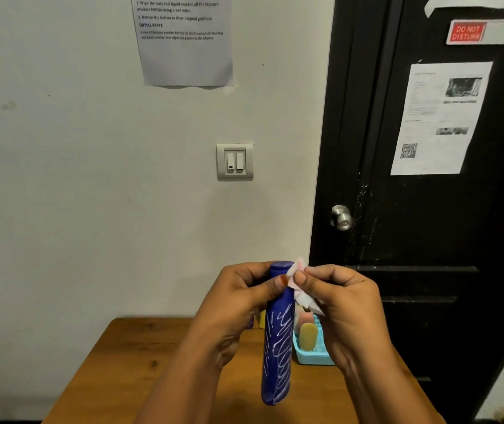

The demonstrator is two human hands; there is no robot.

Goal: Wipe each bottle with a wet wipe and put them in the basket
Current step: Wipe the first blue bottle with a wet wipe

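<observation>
Bottle (276,347) up off the worktop (140,362), long axis near vertical with a slight tilt, cap on top, base down toward the camera. Left grip (235,304) curled round the upper part just under the cap, thumb across the front, so clamped on the bottle. Right grip (345,301) pinching the wipe (301,293) between thumb and fingers, pressed against the cap's right side. So, wipe at the very top, whole blue length hanging below both grips. Guessing the body not done yet, probably calling for a run down along the axis or a spin from the left. Key bit for the drop-off though: basket (311,358) on the worktop behind the bottle and off to its right, pretty much straight under the right grip. Already holding a yellow bottle (308,336) and something pinkish, so looking a bit tight in there. Right grip nearer the basket but busy with the wipe. Left grip carrying the bottle, so likely a move across to the right and down, maybe laid flat to fit. Can't tell basket depth from here. Couple more things half hidden behind the left grip, too covered to name.
</observation>
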